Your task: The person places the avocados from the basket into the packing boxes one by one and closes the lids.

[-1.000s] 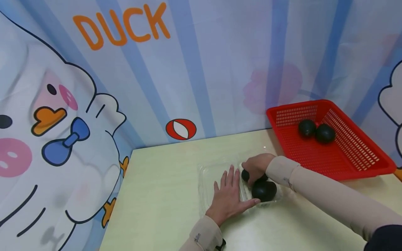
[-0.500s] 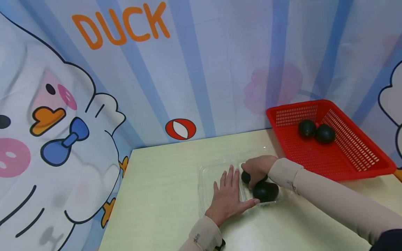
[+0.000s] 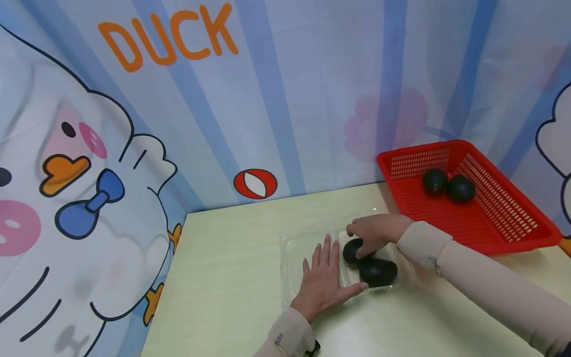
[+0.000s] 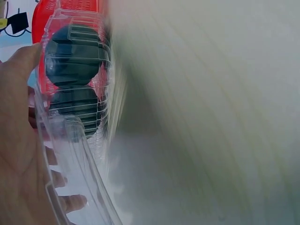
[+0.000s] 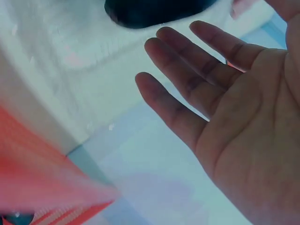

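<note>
Currently, two avocados are seated in the right half of a clear plastic clamshell container [image 3: 292,260] on the desk [image 3: 214,287]. The near avocado [image 3: 378,272] is placed at the container's near end; the far avocado [image 3: 351,251] is set just beyond it, closer to the container's seam. The two seem to be touching. The left hand [image 3: 322,280] is laid on the container's left half, fingers spread, thumb reaching to the near avocado's side; nothing is gripped by it. The right hand [image 3: 379,233] is held over the container's right half, fingers loosely extended and apart, nothing pinched. Thumb contact with the far avocado cannot be told.

To the container's right, a red plastic basket [image 3: 439,223] is placed, with two more avocados [image 3: 461,188] inside.

Handling, as judged: the avocados are expected to be firm, fairly weighty for their size, smooth, prone to roll and easily bruised; best taken round the widest part, with fingers and thumb on opposite sides and no hard squeeze. The container is expected to be very light, flexy and slippery, easily dented; best steadied flat or held by the rim.

Versus the earlier frames: the right hand has been loosened from its curl over the far avocado and drawn up and to the right, so more of that fruit is exposed. The near avocado appears shifted slightly right within the container. The left hand and basket are unchanged.
</note>
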Demonstrator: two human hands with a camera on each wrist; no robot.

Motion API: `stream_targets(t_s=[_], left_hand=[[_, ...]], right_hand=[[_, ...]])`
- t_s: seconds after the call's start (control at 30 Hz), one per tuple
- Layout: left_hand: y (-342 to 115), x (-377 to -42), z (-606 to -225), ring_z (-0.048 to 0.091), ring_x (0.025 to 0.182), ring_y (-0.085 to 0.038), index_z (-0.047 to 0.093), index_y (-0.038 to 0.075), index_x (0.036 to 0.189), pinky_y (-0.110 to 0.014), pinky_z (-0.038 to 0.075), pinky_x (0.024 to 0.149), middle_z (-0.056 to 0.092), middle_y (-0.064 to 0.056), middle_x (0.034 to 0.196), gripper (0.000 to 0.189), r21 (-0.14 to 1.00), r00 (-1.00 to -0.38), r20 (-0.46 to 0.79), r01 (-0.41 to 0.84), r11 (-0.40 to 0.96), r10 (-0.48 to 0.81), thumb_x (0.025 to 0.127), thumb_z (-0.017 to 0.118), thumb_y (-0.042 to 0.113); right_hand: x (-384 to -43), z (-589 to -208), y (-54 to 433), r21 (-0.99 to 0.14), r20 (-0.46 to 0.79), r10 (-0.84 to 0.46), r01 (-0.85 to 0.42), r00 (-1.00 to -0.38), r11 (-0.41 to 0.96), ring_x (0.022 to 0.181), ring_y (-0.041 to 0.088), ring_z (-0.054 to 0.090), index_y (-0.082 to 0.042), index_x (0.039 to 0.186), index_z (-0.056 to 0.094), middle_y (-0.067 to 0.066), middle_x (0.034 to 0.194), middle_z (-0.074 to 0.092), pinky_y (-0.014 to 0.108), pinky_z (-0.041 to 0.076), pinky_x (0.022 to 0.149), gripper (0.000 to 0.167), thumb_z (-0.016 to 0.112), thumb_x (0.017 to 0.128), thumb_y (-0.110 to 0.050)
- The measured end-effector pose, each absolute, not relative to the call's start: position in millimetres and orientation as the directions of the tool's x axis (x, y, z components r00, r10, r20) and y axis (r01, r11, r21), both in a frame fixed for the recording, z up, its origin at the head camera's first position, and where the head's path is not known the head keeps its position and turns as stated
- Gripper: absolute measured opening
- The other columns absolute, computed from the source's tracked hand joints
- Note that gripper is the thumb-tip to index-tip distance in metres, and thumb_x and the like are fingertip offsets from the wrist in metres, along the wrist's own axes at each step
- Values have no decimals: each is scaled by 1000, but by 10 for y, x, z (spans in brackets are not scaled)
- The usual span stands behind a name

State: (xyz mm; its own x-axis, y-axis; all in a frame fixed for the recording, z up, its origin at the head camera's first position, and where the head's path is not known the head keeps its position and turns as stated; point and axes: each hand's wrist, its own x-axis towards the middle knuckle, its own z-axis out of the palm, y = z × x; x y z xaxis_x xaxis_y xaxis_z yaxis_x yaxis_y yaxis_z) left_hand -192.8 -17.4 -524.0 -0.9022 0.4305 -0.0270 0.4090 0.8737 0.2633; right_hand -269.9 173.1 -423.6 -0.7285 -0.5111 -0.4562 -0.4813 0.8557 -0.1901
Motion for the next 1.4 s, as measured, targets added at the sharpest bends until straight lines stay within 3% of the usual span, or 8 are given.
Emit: stream_targets(t_s=[0.1,0.3,0.73,0.9,1.13,1.4], left_hand=[[-170,-1927,-5230,21,154,-34,14,17,165,-70,33,110,3,-4,172,117,265,-903,-31,405,875,428,79,38,93],[-181,-1919,-5214,22,154,-34,14,17,165,-70,33,110,3,-4,172,117,266,-902,-19,412,872,432,79,37,93],[-197,-1912,-5250,24,153,-34,17,14,164,-70,35,108,9,-8,172,117,251,-895,30,438,863,445,80,38,92],[-183,-1903,-5242,25,153,-35,18,13,164,-70,36,107,10,-8,172,116,242,-895,33,440,865,446,80,38,92],[-181,-1911,-5234,26,153,-34,18,15,164,-70,35,108,10,-7,172,116,252,-898,16,430,867,441,80,39,92],[-181,-1903,-5226,25,153,-35,18,15,164,-71,34,108,9,-7,172,115,271,-898,0,423,865,439,80,39,91]], right_hand=[[-2701,-4116,1873,-220,-407,-531,-484,-743,847,109,25,63,-12,133,61,12,130,64,51,54,95,57,80,86,-39],[-2713,-3909,2197,-266,-228,-568,-510,-791,818,105,23,65,-14,127,65,5,118,69,44,58,88,45,79,89,-34],[-2862,-3822,2773,-277,-32,-469,-443,-883,853,100,20,66,-14,121,69,2,112,71,48,57,90,28,72,94,-21],[-2957,-3856,2991,-257,-38,-421,-398,-906,881,92,17,63,-12,119,70,0,105,70,47,57,85,28,71,94,-22],[-3174,-3905,3268,-190,-81,-345,-325,-935,926,93,22,61,-4,126,67,7,109,70,52,55,85,40,71,93,-26],[-3375,-3990,3504,-206,-140,-259,-228,-956,952,69,19,55,-8,93,63,5,77,58,38,46,63,14,61,98,-21]])
